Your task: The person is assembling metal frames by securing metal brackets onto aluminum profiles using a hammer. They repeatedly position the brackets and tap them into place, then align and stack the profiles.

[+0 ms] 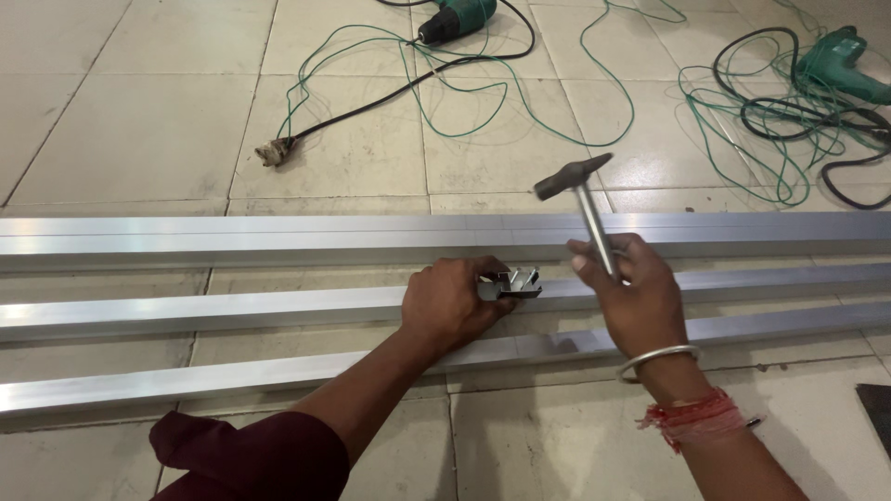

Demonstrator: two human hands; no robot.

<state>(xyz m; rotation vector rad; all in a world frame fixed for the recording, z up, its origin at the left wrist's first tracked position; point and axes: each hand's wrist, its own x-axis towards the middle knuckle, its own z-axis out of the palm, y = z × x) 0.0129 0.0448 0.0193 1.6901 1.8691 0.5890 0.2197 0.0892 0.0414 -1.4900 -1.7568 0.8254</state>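
Bracket, small metal piece, sits on middle aluminium rail, partly seated by my judgement; my left hand pinches it against rail; my right hand closed around hammer, head raised above bracket; driving home not yet done

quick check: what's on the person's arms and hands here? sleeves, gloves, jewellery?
No gloves; both hands bare. The left hand comes out of a dark maroon sleeve, pushed up near the elbow. The right hand has no sleeve in view: a plain silver metal bangle at the wrist, and below it a wound red thread band.
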